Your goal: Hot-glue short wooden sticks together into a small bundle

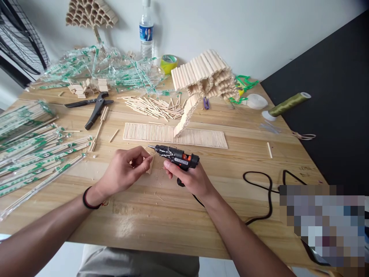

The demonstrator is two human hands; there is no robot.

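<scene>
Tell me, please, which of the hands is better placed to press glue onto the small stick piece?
Right, probably: the right hand grips the glue gun, nozzle aimed at the stick piece pinched by the left hand.

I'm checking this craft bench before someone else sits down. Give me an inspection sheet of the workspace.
Surface: wooden table, small wood bits scattered.
Job's things: glue gun in the right hand, nozzle pointing at a small stick piece pinched by the left hand.
Clutter: flat stick mat, curved stick model, loose sticks, wrapped chopsticks, pliers, plastic wrappers, tape roll, thread spool.
Grippers: both hands closed on their items.
Cables: black cord looping across the table.
Surroundings: white wall, water bottle, fan.
</scene>
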